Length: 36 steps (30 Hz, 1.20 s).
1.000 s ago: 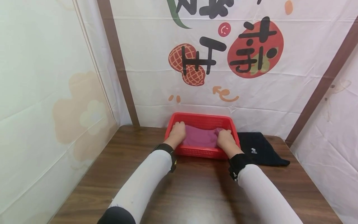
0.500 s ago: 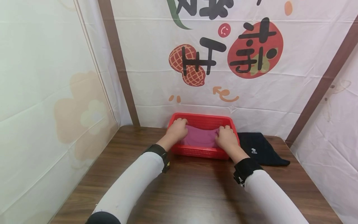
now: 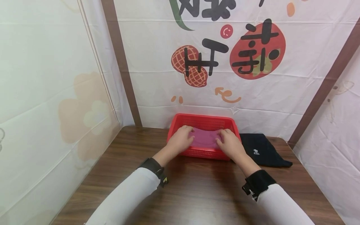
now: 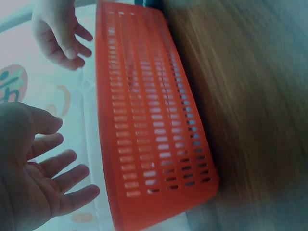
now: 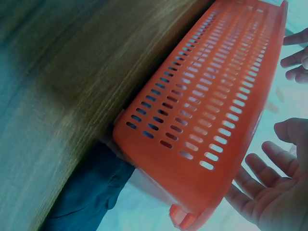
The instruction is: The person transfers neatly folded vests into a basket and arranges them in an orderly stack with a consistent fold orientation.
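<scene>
Head view gives me the purple cloth point(image 3: 204, 139) lying inside the red basket point(image 3: 206, 153). Over it, left hand point(image 3: 180, 139) and right hand point(image 3: 231, 144) have fingers spread. Beside, dark cloth point(image 3: 265, 153) carries white print point(image 3: 255, 152), too small for me; large black characters point(image 3: 201, 63) mark the wall sheet point(image 3: 157, 93).

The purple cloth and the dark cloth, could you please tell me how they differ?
The purple cloth lies inside the red basket, while the dark cloth lies on the table beside the basket. The dark cloth bears a small white print; the purple cloth's visible part shows none. Both look like fabric.
</scene>
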{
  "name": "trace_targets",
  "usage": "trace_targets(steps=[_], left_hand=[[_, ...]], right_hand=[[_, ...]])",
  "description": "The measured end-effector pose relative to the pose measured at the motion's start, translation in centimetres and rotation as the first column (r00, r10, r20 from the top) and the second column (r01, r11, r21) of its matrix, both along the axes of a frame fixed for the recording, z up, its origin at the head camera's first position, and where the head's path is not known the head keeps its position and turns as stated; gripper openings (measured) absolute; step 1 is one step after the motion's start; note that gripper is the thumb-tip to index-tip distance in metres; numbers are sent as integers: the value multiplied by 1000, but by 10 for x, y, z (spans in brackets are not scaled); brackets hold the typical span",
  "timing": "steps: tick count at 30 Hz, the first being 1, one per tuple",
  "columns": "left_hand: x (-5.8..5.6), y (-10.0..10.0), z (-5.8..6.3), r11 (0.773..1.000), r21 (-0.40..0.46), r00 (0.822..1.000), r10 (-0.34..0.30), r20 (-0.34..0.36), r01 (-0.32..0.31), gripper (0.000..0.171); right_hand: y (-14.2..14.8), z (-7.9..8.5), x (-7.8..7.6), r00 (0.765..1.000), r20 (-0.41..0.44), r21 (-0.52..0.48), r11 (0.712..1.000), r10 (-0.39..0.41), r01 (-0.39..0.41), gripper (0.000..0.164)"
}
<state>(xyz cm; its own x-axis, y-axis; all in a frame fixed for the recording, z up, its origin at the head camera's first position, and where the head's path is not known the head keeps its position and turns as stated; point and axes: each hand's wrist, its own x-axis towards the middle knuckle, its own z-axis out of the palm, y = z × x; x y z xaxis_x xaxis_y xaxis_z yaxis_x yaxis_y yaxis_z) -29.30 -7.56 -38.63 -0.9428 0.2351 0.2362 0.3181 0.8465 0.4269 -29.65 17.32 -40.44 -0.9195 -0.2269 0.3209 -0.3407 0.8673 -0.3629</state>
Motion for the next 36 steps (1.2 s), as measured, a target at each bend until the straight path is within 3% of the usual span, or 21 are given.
trace_targets(steps=[13, 20, 27, 36], left_hand=[[49, 8, -5, 995, 0, 985, -99, -143, 100, 33], [74, 36, -17, 975, -111, 955, -213, -205, 193, 30], [97, 66, -29, 950, -166, 945, -289, -153, 263, 32], [105, 111, -48, 910, -171, 915, -395, -78, 378, 31]], right_hand=[[5, 1, 46, 994, -72, -10, 996, 88, -89, 41], [13, -7, 62, 976, -173, 35, 991, 134, -130, 39], [30, -18, 77, 951, -249, 86, 982, 182, -166, 40], [66, -19, 91, 953, -262, 85, 987, 154, -136, 39]])
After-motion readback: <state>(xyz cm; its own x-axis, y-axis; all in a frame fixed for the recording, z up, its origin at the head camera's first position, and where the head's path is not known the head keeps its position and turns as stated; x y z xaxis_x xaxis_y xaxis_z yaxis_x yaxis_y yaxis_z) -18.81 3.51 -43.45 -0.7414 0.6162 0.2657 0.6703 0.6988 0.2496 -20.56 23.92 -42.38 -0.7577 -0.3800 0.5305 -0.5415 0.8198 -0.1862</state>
